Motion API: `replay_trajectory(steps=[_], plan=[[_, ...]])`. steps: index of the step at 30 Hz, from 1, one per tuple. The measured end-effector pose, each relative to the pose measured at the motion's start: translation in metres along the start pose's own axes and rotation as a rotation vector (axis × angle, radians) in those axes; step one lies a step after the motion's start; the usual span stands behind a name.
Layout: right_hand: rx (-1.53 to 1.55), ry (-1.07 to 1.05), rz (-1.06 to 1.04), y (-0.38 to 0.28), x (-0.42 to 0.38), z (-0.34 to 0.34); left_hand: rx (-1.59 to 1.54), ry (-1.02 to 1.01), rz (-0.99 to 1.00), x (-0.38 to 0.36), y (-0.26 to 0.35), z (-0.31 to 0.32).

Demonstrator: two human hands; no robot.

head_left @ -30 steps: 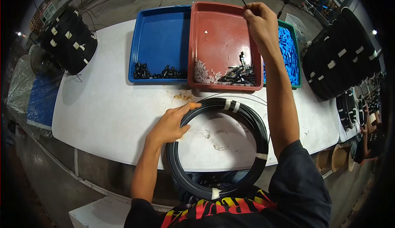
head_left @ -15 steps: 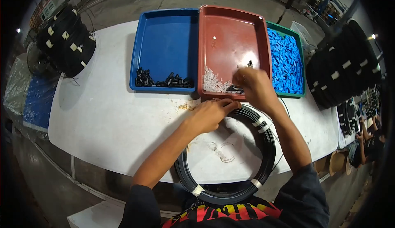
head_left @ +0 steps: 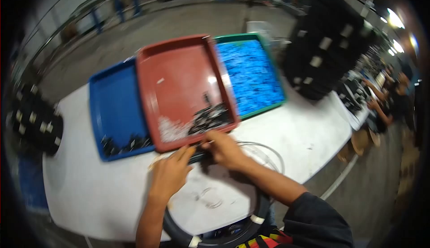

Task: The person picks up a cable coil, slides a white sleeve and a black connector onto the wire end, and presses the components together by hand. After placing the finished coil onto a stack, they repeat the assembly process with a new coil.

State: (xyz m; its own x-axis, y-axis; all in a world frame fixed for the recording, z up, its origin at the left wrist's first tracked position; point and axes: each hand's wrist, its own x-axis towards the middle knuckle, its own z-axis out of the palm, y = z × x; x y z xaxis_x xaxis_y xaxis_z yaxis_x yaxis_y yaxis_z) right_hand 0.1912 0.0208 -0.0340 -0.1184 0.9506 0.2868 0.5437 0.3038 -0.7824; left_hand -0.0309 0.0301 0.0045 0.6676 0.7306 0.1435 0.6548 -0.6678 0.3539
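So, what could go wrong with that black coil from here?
The black coil overhangs the white table, so it might slip off if let go. The loose strand looping out on the right could snag. The coil's far side lies close to the red tray, so a knock might mix the white pieces and black pieces.
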Motion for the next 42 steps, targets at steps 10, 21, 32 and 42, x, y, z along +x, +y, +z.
replay_trajectory(steps=[10, 21, 32, 42], plan=[[0.092, -0.014, -0.118, -0.004, -0.011, -0.004, -0.056, 0.001, -0.004, -0.029, 0.023, -0.014], [0.207, -0.162, -0.137, -0.008, -0.01, -0.013, -0.348, 0.155, -0.579, -0.056, 0.052, -0.02], [0.135, -0.098, -0.195, -0.002, -0.011, -0.002, -0.53, 0.244, -0.582, -0.061, 0.046, -0.013], [0.139, -0.113, -0.151, -0.005, -0.008, -0.007, -0.553, 0.248, -0.57, -0.064, 0.042, -0.012]])
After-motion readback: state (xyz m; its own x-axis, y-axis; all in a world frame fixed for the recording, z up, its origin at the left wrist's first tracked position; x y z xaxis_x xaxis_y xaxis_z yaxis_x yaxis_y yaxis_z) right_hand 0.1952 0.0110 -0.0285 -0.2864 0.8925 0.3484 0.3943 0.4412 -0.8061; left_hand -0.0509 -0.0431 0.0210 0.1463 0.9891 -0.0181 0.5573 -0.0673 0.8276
